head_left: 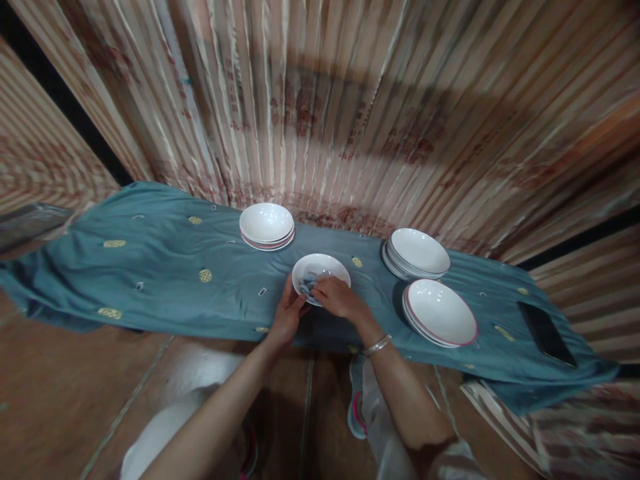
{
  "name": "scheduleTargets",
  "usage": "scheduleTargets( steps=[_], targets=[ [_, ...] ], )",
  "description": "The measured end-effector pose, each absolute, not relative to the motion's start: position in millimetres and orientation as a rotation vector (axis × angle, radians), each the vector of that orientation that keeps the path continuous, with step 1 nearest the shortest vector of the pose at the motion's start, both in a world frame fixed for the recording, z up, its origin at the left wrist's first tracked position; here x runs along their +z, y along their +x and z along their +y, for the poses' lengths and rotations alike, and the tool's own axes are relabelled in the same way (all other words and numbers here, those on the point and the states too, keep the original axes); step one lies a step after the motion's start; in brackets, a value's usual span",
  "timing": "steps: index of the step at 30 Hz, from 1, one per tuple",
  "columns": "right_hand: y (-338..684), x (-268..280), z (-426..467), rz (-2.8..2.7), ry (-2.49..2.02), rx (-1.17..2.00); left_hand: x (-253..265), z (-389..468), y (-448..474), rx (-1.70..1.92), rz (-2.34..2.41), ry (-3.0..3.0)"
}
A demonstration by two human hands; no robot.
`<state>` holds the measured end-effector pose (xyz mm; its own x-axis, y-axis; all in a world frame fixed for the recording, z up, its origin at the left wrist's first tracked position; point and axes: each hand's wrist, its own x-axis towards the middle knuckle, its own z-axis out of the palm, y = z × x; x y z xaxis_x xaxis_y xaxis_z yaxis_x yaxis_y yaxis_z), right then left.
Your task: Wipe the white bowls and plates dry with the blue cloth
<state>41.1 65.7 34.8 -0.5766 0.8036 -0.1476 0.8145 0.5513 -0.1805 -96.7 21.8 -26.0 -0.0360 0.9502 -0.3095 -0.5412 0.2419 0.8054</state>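
A white bowl [327,264] is at the front middle of the cloth-covered table. My left hand [288,315] grips its near left rim, with the thumb along the edge. My right hand [339,297] reaches in over the near right rim, its fingers closed on a blue-grey cloth [307,283] pressed against the inside. Part of the cloth is hidden under my fingers. Behind and to the left of this bowl stands a short stack of white bowls [267,223].
On the right are two more stacks, plain white bowls [420,252] behind and red-rimmed bowls [441,313] in front. A black phone [546,333] lies near the right end of the green tablecloth [170,267]. Patterned curtains [320,120] hang directly behind the table.
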Motion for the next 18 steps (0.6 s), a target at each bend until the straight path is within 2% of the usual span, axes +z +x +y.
scheduleTargets(
  steps=[7, 18],
  targets=[
    [33.4, 21.2, 74.4, 2.825, 1.408, -0.381, -22.6, 20.4, -96.5, 1.300, 0.996, 0.524],
    [37.3, 34.5, 71.4, 2.617, 1.592, -0.068, -24.7, 19.3, -99.2, 1.299, 0.983, 0.540]
  ],
)
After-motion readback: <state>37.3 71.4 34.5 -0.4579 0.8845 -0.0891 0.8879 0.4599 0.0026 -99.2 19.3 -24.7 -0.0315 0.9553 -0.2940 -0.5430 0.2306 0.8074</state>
